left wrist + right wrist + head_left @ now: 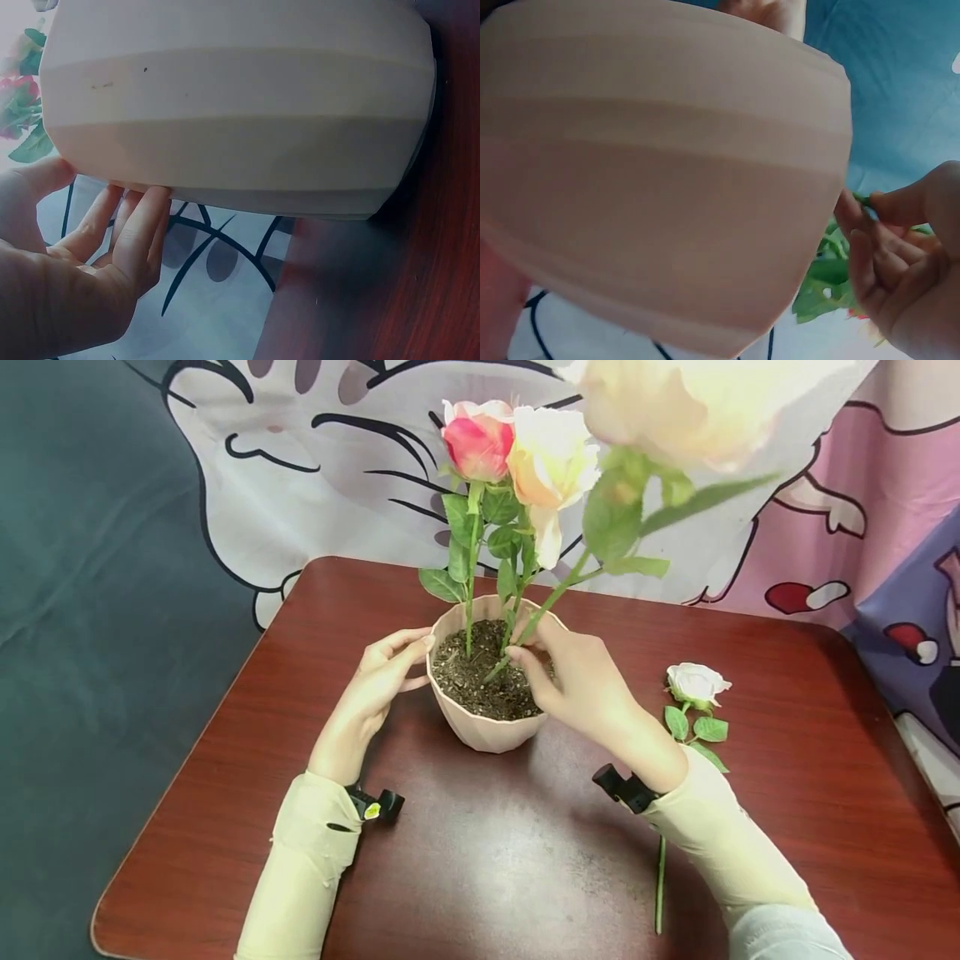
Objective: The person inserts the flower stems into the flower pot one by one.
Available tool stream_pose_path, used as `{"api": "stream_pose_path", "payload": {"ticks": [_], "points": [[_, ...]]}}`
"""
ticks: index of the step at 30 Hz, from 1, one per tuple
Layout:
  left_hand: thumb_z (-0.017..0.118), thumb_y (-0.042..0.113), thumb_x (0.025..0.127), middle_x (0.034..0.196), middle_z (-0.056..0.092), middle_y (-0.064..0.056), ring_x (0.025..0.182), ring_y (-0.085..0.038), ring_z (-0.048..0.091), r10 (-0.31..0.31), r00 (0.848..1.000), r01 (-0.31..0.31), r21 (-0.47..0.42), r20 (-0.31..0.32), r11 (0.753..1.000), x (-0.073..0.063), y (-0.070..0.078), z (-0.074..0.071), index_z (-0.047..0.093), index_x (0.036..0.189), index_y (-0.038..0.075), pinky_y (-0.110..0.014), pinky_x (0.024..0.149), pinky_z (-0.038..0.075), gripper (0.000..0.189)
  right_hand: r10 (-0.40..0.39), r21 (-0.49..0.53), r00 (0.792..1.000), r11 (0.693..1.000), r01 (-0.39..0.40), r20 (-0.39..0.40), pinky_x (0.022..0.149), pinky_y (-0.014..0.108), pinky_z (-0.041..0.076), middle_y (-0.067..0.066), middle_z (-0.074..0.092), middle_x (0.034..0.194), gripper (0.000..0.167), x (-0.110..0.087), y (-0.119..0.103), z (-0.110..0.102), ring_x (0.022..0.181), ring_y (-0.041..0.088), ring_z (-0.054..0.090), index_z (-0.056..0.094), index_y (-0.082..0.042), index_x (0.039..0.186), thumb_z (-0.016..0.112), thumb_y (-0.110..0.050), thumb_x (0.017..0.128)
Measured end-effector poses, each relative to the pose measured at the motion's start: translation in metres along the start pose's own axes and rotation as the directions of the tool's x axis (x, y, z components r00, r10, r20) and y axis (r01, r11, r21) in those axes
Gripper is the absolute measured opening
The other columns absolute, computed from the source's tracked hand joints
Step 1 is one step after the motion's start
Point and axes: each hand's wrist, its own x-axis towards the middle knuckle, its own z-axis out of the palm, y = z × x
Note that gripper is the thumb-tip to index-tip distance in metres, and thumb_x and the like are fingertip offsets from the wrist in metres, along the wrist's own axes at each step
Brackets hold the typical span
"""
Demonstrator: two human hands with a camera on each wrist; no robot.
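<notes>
A pale pink faceted flowerpot [487, 732] with dark soil [468, 681] stands on the table. My left hand [382, 677] rests its fingertips and thumb against the pot's left side at the rim. Between thumb and fingers, my right hand [581, 681] pinches the green stem [551, 597] of a large pale cream rose [675, 410]; the stem leans right, its lower end at the soil. A pink-red rose [477, 443] and a yellow-cream rose [553, 456] stand upright in the pot. In the right wrist view, the pot's wall [667, 187] hides the soil.
To the right, a white rose [697, 683] lies on the brown table [480, 860], partly under my right forearm. Behind the table hangs a cartoon-print cloth [285, 510]; a dark green surface [97, 610] lies at left.
</notes>
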Motion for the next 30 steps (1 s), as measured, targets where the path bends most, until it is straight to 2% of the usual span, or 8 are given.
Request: {"api": "stream_pose_path", "payload": {"ticks": [3,8,13,20,24,30], "points": [[0.058,0.024,0.093,0.117,0.058,-0.005,0.1,-0.012,0.059,-0.005,1.0,0.005,0.001,-0.01,1.0,-0.001,-0.001,0.0,0.056,0.126,0.005,-0.027,0.079,0.055,0.038,-0.01,-0.033,1.0,0.999,0.01,0.002,0.052,0.028,0.044,0.002,0.066,0.072,0.008,0.008,-0.004,0.004,0.057,0.011,0.055,0.055,-0.006,0.092,0.061,-0.01,0.089],[0.058,0.024,0.093,0.122,0.056,-0.006,0.104,-0.014,0.057,-0.007,1.0,0.007,0.009,-0.011,1.0,-0.002,-0.002,-0.001,0.055,0.127,0.005,-0.028,0.079,0.055,0.039,-0.094,-0.075,0.995,0.993,0.096,0.022,0.048,0.026,0.04,-0.001,0.054,0.063,0.012,0.02,-0.005,0.02,0.053,0.011,0.046,0.051,-0.007,0.082,0.062,-0.007,0.086],[0.058,0.026,0.093,0.124,0.056,-0.007,0.107,-0.016,0.057,0.002,1.0,-0.002,0.02,-0.003,1.0,-0.002,-0.001,0.0,0.055,0.127,0.007,-0.028,0.08,0.055,0.04,-0.115,-0.057,0.993,0.992,0.116,0.028,0.047,0.025,0.038,-0.002,0.048,0.06,0.019,0.026,-0.002,0.036,0.053,0.011,0.045,0.047,-0.008,0.076,0.064,-0.003,0.082],[0.057,0.024,0.093,0.117,0.059,-0.006,0.105,-0.015,0.058,0.006,1.0,-0.005,0.014,-0.015,1.0,-0.001,-0.001,0.001,0.056,0.125,0.005,-0.029,0.08,0.055,0.038,-0.142,-0.011,0.983,0.99,0.144,0.114,0.052,0.026,0.041,0.0,0.051,0.065,0.01,0.032,-0.001,0.054,0.057,0.012,0.047,0.052,-0.007,0.083,0.061,-0.002,0.084],[0.057,0.024,0.093,0.118,0.059,-0.006,0.106,-0.015,0.058,0.006,1.0,-0.006,0.003,-0.006,1.0,0.0,-0.002,0.005,0.056,0.125,0.005,-0.031,0.082,0.054,0.037,-0.118,0.001,0.986,0.993,0.119,0.115,0.052,0.025,0.041,0.001,0.053,0.068,0.009,0.032,0.002,0.056,0.057,0.012,0.048,0.056,-0.006,0.091,0.061,-0.002,0.085],[0.055,0.022,0.094,0.122,0.057,-0.008,0.107,-0.017,0.057,0.011,1.0,-0.011,0.011,-0.011,1.0,-0.001,-0.001,0.001,0.056,0.127,0.006,-0.031,0.081,0.055,0.037,-0.1,0.051,0.988,0.994,0.095,0.12,0.054,0.024,0.044,0.002,0.059,0.071,0.011,0.033,0.006,0.058,0.06,0.011,0.052,0.058,-0.005,0.097,0.061,-0.005,0.087]]}}
